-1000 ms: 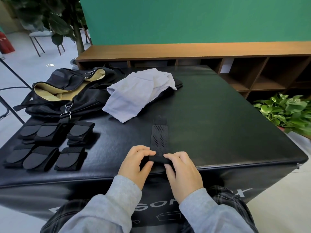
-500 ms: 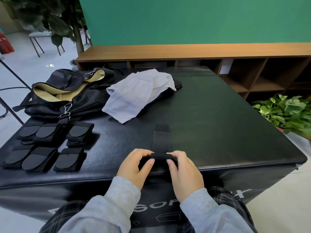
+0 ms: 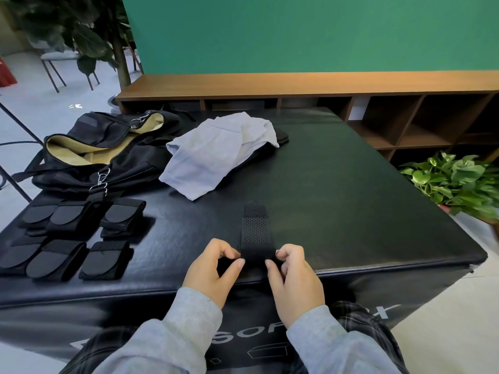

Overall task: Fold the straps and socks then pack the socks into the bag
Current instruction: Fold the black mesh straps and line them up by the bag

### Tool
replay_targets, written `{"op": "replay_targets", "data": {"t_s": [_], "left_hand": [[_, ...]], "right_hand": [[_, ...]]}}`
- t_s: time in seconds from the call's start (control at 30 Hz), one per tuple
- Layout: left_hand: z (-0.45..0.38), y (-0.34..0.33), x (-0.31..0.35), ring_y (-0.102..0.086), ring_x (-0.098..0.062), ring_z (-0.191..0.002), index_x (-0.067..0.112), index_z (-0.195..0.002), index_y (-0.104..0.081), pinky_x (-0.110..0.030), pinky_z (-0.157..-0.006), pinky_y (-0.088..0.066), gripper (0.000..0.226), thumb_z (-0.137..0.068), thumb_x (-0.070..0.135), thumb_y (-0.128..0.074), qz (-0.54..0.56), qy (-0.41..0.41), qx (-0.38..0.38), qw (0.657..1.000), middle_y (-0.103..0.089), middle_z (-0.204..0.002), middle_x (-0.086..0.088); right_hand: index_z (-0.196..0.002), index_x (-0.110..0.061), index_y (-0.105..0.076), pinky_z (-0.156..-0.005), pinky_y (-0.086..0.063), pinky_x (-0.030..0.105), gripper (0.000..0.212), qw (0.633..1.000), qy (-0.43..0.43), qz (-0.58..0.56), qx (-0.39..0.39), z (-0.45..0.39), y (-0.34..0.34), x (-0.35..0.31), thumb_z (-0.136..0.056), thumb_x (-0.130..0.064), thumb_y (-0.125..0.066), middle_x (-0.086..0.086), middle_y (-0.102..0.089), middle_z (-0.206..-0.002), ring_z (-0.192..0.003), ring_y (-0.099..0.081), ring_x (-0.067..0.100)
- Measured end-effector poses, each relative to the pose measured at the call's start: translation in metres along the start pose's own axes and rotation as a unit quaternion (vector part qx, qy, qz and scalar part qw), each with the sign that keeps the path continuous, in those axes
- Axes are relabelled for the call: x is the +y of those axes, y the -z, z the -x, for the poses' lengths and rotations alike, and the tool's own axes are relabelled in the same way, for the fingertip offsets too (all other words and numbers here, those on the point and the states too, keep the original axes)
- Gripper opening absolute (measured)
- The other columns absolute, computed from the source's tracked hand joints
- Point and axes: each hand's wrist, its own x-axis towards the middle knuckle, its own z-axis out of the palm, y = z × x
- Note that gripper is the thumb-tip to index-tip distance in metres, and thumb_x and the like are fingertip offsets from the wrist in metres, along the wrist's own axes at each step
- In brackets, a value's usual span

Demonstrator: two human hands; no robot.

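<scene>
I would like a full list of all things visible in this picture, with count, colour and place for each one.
strap being folded: 1, black, perforated, near edge, middle of the table
folded straps: about 6, black, in two rows on the table's left side
bag: 1, black with tan lining, open, far left of the table
grey cloth: 1, light grey, crumpled, far middle, beside the bag
table: 1, black padded top
shelf unit: 1, brown wood, behind the table
potted plant: 1, green, on the floor at right
tree: 1, dark green, far left
chair: 1, far left
left hand: pinches the strap's near end
right hand: pinches the same end
</scene>
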Motion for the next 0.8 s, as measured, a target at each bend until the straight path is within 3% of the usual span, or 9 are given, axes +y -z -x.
{"op": "replay_targets", "data": {"t_s": [0.13,0.27,0.5,0.6,0.73,0.8], "left_hand": [[0.000,0.001,0.001,-0.055,0.004,-0.093,0.030,-0.079,-0.050,0.001,-0.074,-0.033,0.021,-0.084,0.018,-0.066,-0.019,-0.011,-0.004,1.000,-0.062,-0.089,0.018],[0.000,0.004,0.005,-0.050,0.004,-0.099,0.045,-0.087,-0.045,0.002,-0.076,-0.031,0.028,-0.085,0.025,-0.065,-0.073,-0.027,-0.037,0.996,-0.057,-0.101,0.020],[0.000,0.003,0.012,-0.039,0.019,-0.100,0.054,-0.093,-0.040,0.006,-0.078,-0.027,0.043,-0.087,0.018,-0.062,-0.086,-0.061,-0.050,0.993,-0.047,-0.101,0.033],[-0.001,0.000,0.010,-0.038,0.020,-0.101,0.049,-0.105,-0.045,0.007,-0.078,-0.026,0.040,-0.088,0.016,-0.060,-0.103,-0.080,-0.046,0.990,-0.047,-0.103,0.031],[-0.004,-0.004,0.000,-0.032,0.014,-0.115,0.034,-0.120,-0.053,0.005,-0.086,-0.020,0.035,-0.089,0.019,-0.060,-0.135,-0.094,-0.036,0.986,-0.046,-0.113,0.026],[-0.006,-0.005,-0.005,-0.027,0.007,-0.123,0.025,-0.118,-0.058,0.004,-0.090,-0.015,0.029,-0.089,0.020,-0.059,-0.157,-0.095,-0.038,0.982,-0.045,-0.117,0.021]], "right_hand": [[-0.094,-0.030,-0.031,-0.057,-0.033,0.018,0.019,1.000,0.000,0.001,-0.001,0.000,0.000,0.000,-0.094,-0.034,-0.050,-0.015,-0.035,-0.067,-0.060,-0.039,0.000],[-0.096,-0.032,-0.029,-0.065,-0.030,0.018,0.018,1.000,0.004,0.009,-0.006,-0.001,0.001,-0.001,-0.096,-0.034,-0.048,-0.018,-0.033,-0.069,-0.062,-0.037,-0.003],[-0.113,-0.026,-0.040,-0.069,-0.033,0.016,0.020,1.000,-0.010,0.008,-0.015,-0.003,0.002,-0.002,-0.096,-0.034,-0.047,-0.021,-0.040,-0.079,-0.075,-0.043,0.001],[-0.123,-0.027,-0.038,-0.070,-0.032,0.015,0.032,0.999,-0.012,0.017,-0.026,-0.004,0.003,-0.004,-0.094,-0.035,-0.050,-0.021,-0.046,-0.097,-0.072,-0.043,0.000],[-0.134,-0.028,-0.035,-0.080,-0.036,0.014,0.044,0.998,-0.009,0.039,-0.045,-0.006,0.005,-0.007,-0.094,-0.036,-0.051,-0.017,-0.045,-0.120,-0.101,-0.050,0.002],[-0.135,-0.029,-0.037,-0.082,-0.038,0.014,0.042,0.997,0.000,0.058,-0.049,-0.007,0.005,-0.008,-0.095,-0.036,-0.049,-0.015,-0.044,-0.124,-0.108,-0.049,0.003]]}}
